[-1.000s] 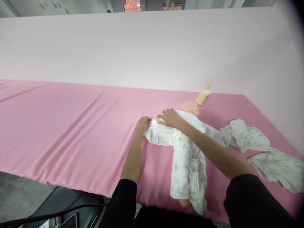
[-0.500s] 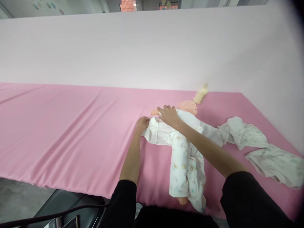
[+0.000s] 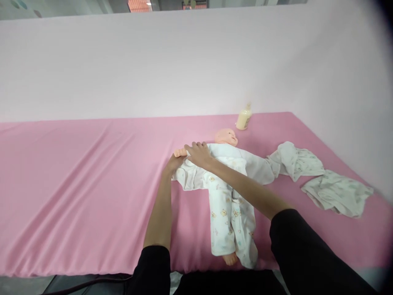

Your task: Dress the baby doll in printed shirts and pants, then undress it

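Head view: the doll [image 3: 225, 137] lies on the pink-covered worktop [image 3: 89, 184], its head at the far end and turned toward the right of the picture, its feet toward the person. The left hand [image 3: 173, 163] is at the doll's hand [image 3: 179, 152], over the edge of the white cloth [image 3: 193, 179]; its fingers are bent and partly hidden, so I cannot tell how tight that grip is, or whether it has hold of the cloth, the doll's hand or both. The right hand [image 3: 199, 155] lies over the doll's outstretched arm, fingers loosely curved; whether they close round it cannot be told.

Judging by how things lie, the clothing is part-way: the trousers [image 3: 222, 217] cover both legs, with one foot [image 3: 230, 259] showing below a hem and the other out of sight. Around the upper body, the white cloth lies spread to both sides and looks unfastened, so that part appears not yet finished. Whether a sleeve encloses the arm is hidden by the hands.

To the right lie a crumpled garment [image 3: 302, 160] and a flatter cloth [image 3: 339, 193]; a bottle [image 3: 244, 119] stands beyond the doll's head.
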### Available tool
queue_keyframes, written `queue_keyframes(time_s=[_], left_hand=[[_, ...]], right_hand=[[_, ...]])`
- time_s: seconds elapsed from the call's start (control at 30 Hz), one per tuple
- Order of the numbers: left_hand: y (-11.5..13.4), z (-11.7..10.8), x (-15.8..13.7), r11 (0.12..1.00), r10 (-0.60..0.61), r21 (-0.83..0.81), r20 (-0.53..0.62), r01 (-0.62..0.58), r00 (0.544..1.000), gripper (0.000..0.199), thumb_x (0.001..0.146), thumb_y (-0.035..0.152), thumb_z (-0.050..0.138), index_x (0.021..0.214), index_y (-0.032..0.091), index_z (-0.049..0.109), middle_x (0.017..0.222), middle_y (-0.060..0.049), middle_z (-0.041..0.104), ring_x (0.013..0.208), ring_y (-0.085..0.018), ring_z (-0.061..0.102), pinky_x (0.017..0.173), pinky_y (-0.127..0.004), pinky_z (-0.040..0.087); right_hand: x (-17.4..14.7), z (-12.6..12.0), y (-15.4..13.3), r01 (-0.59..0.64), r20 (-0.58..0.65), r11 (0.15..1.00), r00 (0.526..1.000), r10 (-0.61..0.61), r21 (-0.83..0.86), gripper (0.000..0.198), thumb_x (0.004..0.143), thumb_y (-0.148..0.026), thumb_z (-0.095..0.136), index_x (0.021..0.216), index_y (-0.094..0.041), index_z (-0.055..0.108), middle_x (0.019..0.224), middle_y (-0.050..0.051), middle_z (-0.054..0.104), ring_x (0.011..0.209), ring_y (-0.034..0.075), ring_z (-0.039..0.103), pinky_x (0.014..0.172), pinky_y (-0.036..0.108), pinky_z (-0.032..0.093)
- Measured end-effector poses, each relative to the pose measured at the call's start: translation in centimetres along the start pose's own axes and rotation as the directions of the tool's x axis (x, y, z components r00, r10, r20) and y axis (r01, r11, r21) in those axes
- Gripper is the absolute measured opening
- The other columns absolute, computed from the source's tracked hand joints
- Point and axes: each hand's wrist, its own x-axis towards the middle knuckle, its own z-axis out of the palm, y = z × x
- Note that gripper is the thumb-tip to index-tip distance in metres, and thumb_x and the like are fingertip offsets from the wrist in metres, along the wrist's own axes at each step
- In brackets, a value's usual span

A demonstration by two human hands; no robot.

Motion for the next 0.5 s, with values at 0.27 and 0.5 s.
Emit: queue_keyframes(time_s=[0.27,0.5], left_hand=[[-0.2,-2.8,-0.5,0.998,-0.055,-0.019,0.066,0.057,0.996,0.057,0.052,0.038,0.078,0.103,0.015,0.063,0.09,-0.005,0.07,0.074,-0.015,0.062,0.064,-0.023,0.048],[3.6,-4.1,-1.6,0.968,-0.136,0.19,-0.15,0.163,0.979,0.042,0.075,0.046,0.068,0.106,0.018,0.067,0.11,-0.008,0.072,0.097,-0.02,0.067,0.078,-0.028,0.052]], right_hand=[[-5.8,-1.2,1.0,0.066,-0.207,0.981,0.978,-0.027,0.182,0.05,0.099,-0.041,0.048,0.142,-0.017,0.049,0.134,0.015,0.058,0.12,0.029,0.054,0.108,0.041,0.038],[-18.6,0.1,13.4,-0.499,-0.206,0.761,0.763,0.612,0.415,0.047,0.096,-0.044,0.049,0.131,-0.015,0.056,0.127,0.018,0.062,0.121,0.032,0.056,0.102,0.044,0.044]])
